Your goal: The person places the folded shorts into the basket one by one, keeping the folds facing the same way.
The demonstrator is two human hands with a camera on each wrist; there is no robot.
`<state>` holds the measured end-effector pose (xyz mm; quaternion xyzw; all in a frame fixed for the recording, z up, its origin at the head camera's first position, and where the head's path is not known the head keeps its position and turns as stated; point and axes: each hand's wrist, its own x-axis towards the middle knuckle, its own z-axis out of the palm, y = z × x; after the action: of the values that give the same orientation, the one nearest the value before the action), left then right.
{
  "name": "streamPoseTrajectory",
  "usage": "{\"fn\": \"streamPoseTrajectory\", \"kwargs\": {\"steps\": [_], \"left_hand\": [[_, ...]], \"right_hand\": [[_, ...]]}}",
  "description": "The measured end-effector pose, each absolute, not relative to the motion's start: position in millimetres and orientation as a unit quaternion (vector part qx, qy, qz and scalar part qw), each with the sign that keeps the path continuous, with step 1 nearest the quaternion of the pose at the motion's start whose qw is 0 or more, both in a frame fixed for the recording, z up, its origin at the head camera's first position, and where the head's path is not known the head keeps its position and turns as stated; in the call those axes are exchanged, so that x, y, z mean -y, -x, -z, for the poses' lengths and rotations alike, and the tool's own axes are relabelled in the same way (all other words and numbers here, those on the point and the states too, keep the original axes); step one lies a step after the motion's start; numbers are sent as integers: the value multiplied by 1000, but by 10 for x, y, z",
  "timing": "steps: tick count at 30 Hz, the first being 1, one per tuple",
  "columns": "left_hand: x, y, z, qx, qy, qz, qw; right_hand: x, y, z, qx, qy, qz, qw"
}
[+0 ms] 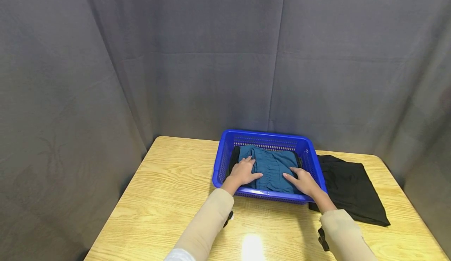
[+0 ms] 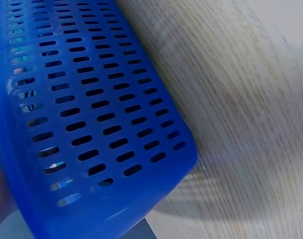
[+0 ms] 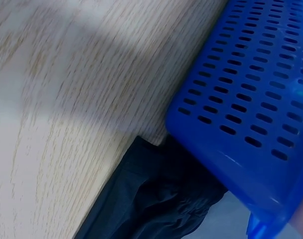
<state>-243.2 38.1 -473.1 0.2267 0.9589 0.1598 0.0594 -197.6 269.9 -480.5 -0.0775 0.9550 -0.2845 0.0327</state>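
Note:
A blue plastic basket (image 1: pixel 271 194) with slotted walls stands at the back of the table. In it lies a folded teal garment (image 1: pixel 273 167) with a gathered band, over darker cloth (image 1: pixel 234 159) that shows at the sides. My left hand (image 1: pixel 244 171) reaches over the near rim and rests on the garment's left part, fingers extended. On the right part, my right hand (image 1: pixel 303 182) touches the cloth with its fingers spread. Both wrist views mostly show the basket's outer wall (image 2: pixel 91 109), with only a sliver of each hand at the edge.
A black garment (image 1: pixel 356 190) lies on the wooden table (image 1: pixel 169 186) right of the basket, partly against its wall. In the right wrist view that black cloth (image 3: pixel 156 194) meets the basket's corner. A grey curtain (image 1: pixel 218 77) hangs behind and on both sides.

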Motion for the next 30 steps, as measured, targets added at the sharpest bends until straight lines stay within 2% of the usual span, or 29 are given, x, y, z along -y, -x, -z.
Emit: {"fn": "streamPoseTrajectory", "kwargs": {"steps": [9, 19, 30], "left_hand": [[-341, 2374, 4677, -955, -237, -179, -15], [-320, 2306, 4607, -949, -241, -205, -12], [-289, 2157, 4492, -932, -255, -254, -39]], "right_hand": [[-2678, 1931, 4777, -955, 96, 279, -30], [-2641, 1825, 4744, -951, 119, 271, -88], [-2614, 1689, 4728, -941, 140, 271, -148]]}}
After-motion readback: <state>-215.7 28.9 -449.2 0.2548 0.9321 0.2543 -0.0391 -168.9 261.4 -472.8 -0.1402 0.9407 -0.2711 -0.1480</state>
